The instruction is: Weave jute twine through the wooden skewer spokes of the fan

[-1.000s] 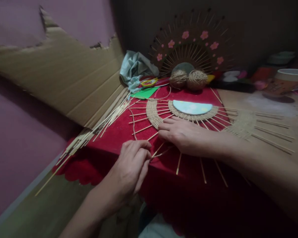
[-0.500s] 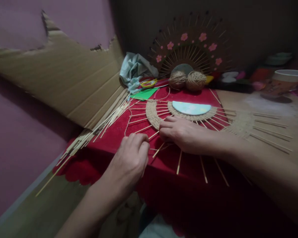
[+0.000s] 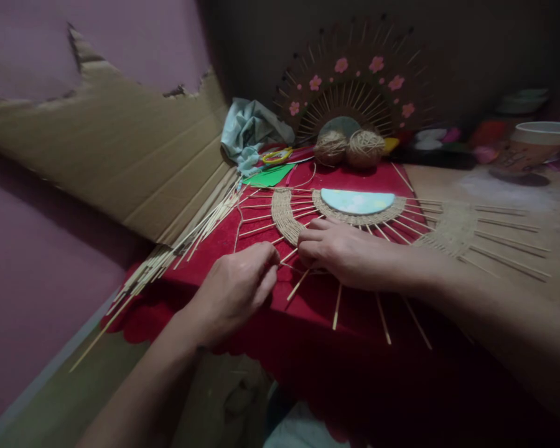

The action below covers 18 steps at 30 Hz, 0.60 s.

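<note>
pinching the twine (image 3: 238, 233) with left hand (image 3: 242, 277), resting curled right hand (image 3: 333, 249) on woven fan (image 3: 284, 214) (if gripping, cannot tell).

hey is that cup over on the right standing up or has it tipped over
Upright: the cup has its pale rim on top and its narrower base down. Whether it holds anything, I cannot tell.

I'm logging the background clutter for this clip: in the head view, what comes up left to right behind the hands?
Cardboard sheet → crumpled light-blue cloth → left twine ball → right twine ball → brown cup.
</note>
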Each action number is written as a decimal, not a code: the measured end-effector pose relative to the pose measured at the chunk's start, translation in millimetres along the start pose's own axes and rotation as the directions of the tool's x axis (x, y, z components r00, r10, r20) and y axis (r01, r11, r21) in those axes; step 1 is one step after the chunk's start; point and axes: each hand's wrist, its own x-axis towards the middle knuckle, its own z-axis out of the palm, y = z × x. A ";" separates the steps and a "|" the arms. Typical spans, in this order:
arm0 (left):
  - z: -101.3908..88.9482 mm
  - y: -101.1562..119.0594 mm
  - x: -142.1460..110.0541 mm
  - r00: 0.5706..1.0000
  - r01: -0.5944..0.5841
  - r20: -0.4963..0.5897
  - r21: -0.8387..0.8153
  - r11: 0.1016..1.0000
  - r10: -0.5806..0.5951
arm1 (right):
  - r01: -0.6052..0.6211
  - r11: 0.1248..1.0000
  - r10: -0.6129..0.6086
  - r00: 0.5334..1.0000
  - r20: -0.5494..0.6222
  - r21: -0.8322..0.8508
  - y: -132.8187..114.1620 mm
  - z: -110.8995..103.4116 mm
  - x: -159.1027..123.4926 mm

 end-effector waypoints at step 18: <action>-12.8 -26.9 -22.7 0.995 0.043 0.092 -0.080 0.996 -0.036 | 0.024 0.999 -0.023 0.999 -0.041 0.033 1.5 0.6 -0.8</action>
